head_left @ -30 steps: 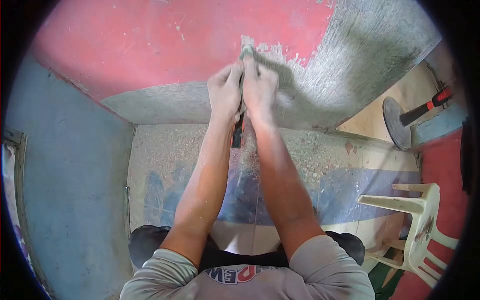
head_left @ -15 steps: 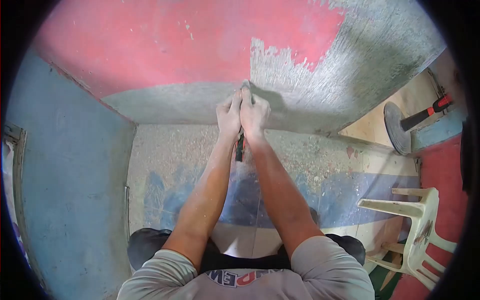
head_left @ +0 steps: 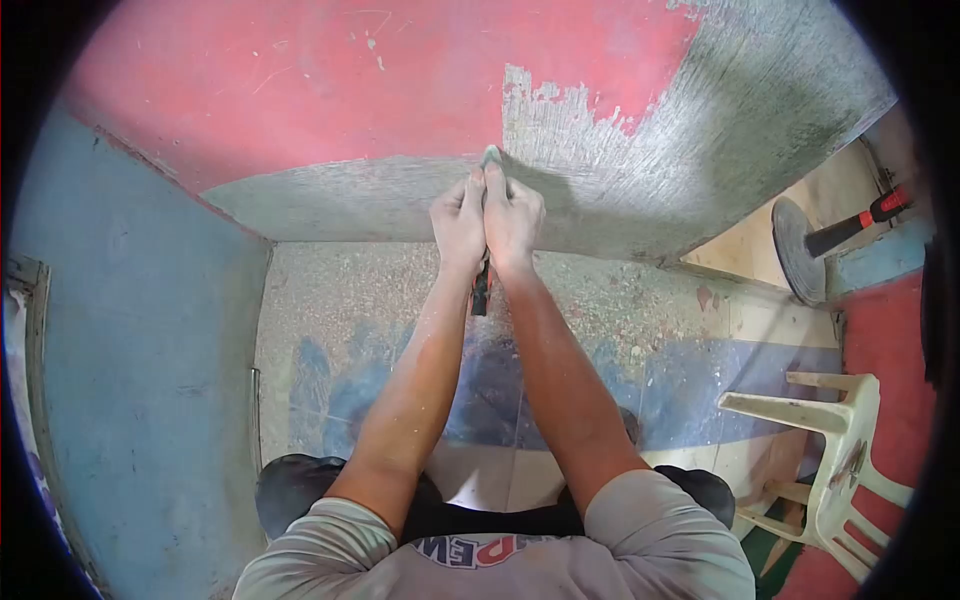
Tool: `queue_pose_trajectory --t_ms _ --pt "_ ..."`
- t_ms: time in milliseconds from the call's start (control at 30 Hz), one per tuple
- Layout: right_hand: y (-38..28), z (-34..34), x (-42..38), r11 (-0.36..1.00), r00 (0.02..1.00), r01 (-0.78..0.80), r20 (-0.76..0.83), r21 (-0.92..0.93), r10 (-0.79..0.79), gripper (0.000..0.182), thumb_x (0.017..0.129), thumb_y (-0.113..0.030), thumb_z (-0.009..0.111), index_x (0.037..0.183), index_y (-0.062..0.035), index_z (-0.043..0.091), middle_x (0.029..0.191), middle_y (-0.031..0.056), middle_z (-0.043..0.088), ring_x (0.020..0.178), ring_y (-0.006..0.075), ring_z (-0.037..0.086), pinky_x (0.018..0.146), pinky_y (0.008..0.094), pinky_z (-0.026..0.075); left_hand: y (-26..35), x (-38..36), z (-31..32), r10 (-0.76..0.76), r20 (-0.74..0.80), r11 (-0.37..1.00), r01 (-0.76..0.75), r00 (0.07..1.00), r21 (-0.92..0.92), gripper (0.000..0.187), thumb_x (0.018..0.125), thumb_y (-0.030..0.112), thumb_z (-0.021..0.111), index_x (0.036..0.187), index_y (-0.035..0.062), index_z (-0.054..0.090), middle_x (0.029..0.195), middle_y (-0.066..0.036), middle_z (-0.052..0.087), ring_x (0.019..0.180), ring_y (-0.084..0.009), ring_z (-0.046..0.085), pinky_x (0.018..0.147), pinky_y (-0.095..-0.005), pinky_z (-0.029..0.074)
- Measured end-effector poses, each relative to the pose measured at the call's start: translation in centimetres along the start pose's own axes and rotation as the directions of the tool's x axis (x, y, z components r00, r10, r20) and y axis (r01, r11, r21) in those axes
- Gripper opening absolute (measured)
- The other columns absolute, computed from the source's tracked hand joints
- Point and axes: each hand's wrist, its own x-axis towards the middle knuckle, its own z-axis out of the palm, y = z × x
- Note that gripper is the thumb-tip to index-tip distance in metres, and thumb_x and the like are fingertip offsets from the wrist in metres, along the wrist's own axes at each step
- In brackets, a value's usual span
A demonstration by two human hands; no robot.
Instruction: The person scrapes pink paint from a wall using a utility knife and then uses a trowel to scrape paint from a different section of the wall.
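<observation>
Both my hands are wrapped side by side around a scraper with a black and red handle (head_left: 481, 292), whose end sticks out below my wrists. My left hand (head_left: 459, 222) and my right hand (head_left: 512, 222) are dusted pale, thumbs pointing up along the tool. The tool's tip (head_left: 490, 155) touches the wall at the lower edge of the pink paint (head_left: 300, 90). Right of the tip is a bare grey patch (head_left: 550, 125) with ragged edges. My fingers hide most of the tool.
A blue wall (head_left: 150, 350) stands on the left. Paint flakes lie on the floor (head_left: 640, 300) below. At the right are a round grey disc (head_left: 795, 250) with a black and red handle and a tipped white plastic chair (head_left: 835, 470).
My hands and the tool tip have moved slightly up the wall. The view has shifted a little.
</observation>
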Motion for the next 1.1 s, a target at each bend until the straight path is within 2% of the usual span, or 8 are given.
queue_pose_trajectory --t_ms 267,367,533,633,767,933,1033,1100 --pt "2.4 0.9 0.1 0.991 0.988 0.126 -0.085 -0.041 -0.129 0.051 0.101 -0.041 0.061 0.084 0.0069 0.069 0.072 0.0278 0.063 0.063 0.0387 0.063 0.065 0.0473 0.047 -0.2 -0.6 -0.1 0.050 -0.044 0.988 -0.043 0.998 0.151 0.031 0.105 0.024 0.063 0.100 -0.0048 0.073 0.086 0.000 0.068 0.083 -0.0090 0.056 0.073 -0.0316 0.050" --pt "-0.2 0.2 0.3 0.994 0.996 0.075 -0.046 0.082 -0.071 0.059 0.101 -0.050 0.057 0.081 0.0047 0.069 0.077 0.0297 0.066 0.075 0.0491 0.065 0.072 0.0524 0.049 1.0 0.3 -0.2 0.000 0.058 0.997 0.005 0.998 -0.076 0.032 0.104 0.024 0.064 0.100 -0.0057 0.073 0.088 -0.001 0.069 0.085 -0.0098 0.057 0.074 -0.0315 0.050" --pt "4.4 1.4 -1.7 0.999 0.999 -0.035 -0.019 0.002 0.035 0.058 0.100 -0.051 0.056 0.085 0.0029 0.073 0.080 0.0296 0.067 0.078 0.0492 0.067 0.073 0.0536 0.049 -2.6 -2.1 -0.8 0.054 -0.073 0.993 -0.045 0.996 0.111 0.034 0.104 0.025 0.064 0.090 -0.0058 0.070 0.082 0.001 0.065 0.078 -0.0075 0.052 0.064 -0.0303 0.045" --pt "4.1 1.6 0.0 0.993 0.991 0.102 -0.083 -0.057 -0.107 0.053 0.102 -0.040 0.062 0.080 0.0077 0.067 0.065 0.0251 0.059 0.055 0.0270 0.053 0.062 0.0468 0.045 -1.4 -0.5 -0.9 0.073 0.005 0.983 -0.073 0.997 0.169 0.034 0.104 0.025 0.065 0.089 -0.0050 0.070 0.080 0.002 0.064 0.078 -0.0079 0.053 0.064 -0.0301 0.045" --pt "-2.3 0.3 1.1 0.981 0.982 0.162 -0.112 0.109 -0.150 0.053 0.102 -0.040 0.062 0.080 0.0080 0.067 0.064 0.0246 0.059 0.055 0.0258 0.053 0.061 0.0458 0.044 4.9 0.6 0.6 0.016 0.019 0.997 -0.015 1.000 -0.076 0.035 0.105 0.025 0.065 0.084 -0.0027 0.069 0.077 0.004 0.062 0.075 -0.0080 0.053 0.062 -0.0298 0.044" --pt "3.0 1.3 -1.7 0.999 0.999 -0.032 -0.037 0.021 0.033 0.060 0.102 -0.049 0.059 0.082 0.0068 0.068 0.070 0.0288 0.062 0.062 0.0383 0.062 0.067 0.0506 0.047 -2.4 -1.4 -1.4 -0.031 -0.055 0.994 0.037 0.998 0.104 0.032 0.104 0.025 0.065 0.091 -0.0037 0.073 0.083 0.000 0.066 0.078 -0.0096 0.055 0.069 -0.0316 0.048" --pt "0.6 0.4 0.0 0.997 0.997 0.072 -0.021 -0.018 -0.072 0.058 0.101 -0.048 0.059 0.082 0.0070 0.068 0.071 0.0299 0.062 0.064 0.0430 0.063 0.067 0.0504 0.048 1.3 -0.3 -0.3 0.083 -0.063 0.976 -0.069 0.995 0.206 0.033 0.104 0.024 0.065 0.092 -0.0049 0.073 0.084 0.000 0.067 0.079 -0.0098 0.056 0.069 -0.0314 0.049" --pt "-3.2 -0.2 0.9 0.991 0.991 0.112 -0.077 0.071 -0.106 0.056 0.099 -0.045 0.058 0.078 0.0052 0.070 0.074 0.0302 0.063 0.073 0.0506 0.066 0.070 0.0542 0.049 5.4 0.2 0.9 0.040 -0.023 0.999 -0.040 0.999 -0.004 0.035 0.104 0.026 0.064 0.089 -0.0054 0.070 0.079 0.001 0.063 0.075 -0.0096 0.054 0.066 -0.0321 0.047"
